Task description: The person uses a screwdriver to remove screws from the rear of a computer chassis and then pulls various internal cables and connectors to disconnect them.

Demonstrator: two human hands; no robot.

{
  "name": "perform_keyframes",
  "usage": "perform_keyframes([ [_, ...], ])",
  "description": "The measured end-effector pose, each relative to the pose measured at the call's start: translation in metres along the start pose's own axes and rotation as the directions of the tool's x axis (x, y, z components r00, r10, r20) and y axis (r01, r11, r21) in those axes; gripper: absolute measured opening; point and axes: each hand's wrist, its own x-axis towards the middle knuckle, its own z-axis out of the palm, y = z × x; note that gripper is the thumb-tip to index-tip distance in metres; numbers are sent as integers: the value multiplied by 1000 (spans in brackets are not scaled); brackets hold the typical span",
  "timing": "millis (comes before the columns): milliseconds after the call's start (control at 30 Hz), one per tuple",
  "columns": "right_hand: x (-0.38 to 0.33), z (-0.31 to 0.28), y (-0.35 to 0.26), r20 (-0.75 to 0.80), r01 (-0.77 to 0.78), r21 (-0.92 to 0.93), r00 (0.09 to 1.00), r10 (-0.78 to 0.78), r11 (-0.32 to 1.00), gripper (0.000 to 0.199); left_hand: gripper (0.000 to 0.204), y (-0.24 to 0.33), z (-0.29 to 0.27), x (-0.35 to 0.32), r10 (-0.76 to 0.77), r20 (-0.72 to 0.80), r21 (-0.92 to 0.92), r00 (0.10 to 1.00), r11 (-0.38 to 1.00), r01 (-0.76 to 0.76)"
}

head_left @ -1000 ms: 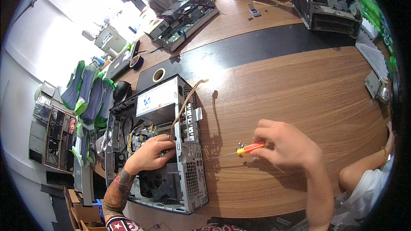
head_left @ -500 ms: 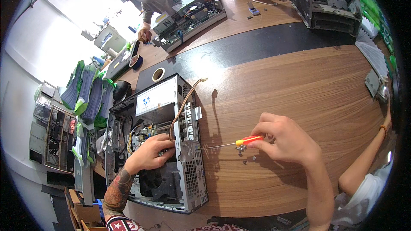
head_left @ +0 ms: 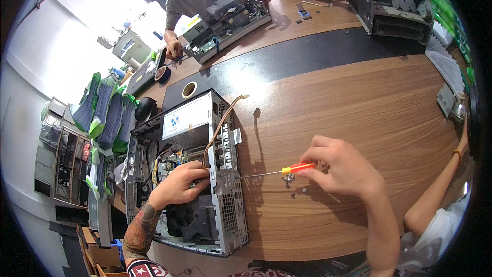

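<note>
On the worktop (head_left: 328, 107), the computer case (head_left: 230, 213), power supply (head_left: 187, 122) inside, sits left of the screwdriver (head_left: 299, 168) and loose screws (head_left: 289, 178); a tape roll (head_left: 185, 90) lies behind the case.

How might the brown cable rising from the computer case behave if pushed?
The brown cable is probably springy rather than limp: its tip juts unsupported past the computer case. It looks light, being thin. That free tip would likely swing most.

Your brown wood-grain table (head_left: 328, 102) carries an open grey-and-black metal computer case (head_left: 221, 210); right of that case lie small silvery metal screws (head_left: 289, 178), just beyond it a cream ring-shaped roll (head_left: 185, 91).
</note>
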Motion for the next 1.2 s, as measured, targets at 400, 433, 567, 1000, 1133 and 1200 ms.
perform_keyframes([
  [400,5,18,3,-28,1,-82,1000,-3,997,20,24,-1,-2,-1,8,5,28,1000,1000,-8],
  [433,5,18,3,-43,-5,-77,999,1,997,20,24,0,-2,-1,1,10,36,1000,999,-2],
  [567,6,20,-2,-54,22,-45,998,-24,999,21,25,-2,-1,-4,11,-3,22,1000,1000,-11],
  [1000,13,36,-5,-147,35,-102,988,-50,994,21,35,-22,12,-9,80,-64,-33,995,996,-82],
  [1133,13,41,0,-152,24,-63,988,-33,998,19,38,-25,13,-10,147,-160,-72,976,985,-160],
  [1200,12,45,4,-144,-29,-79,989,17,996,17,40,-26,14,-11,125,-114,-62,986,989,-133],
])
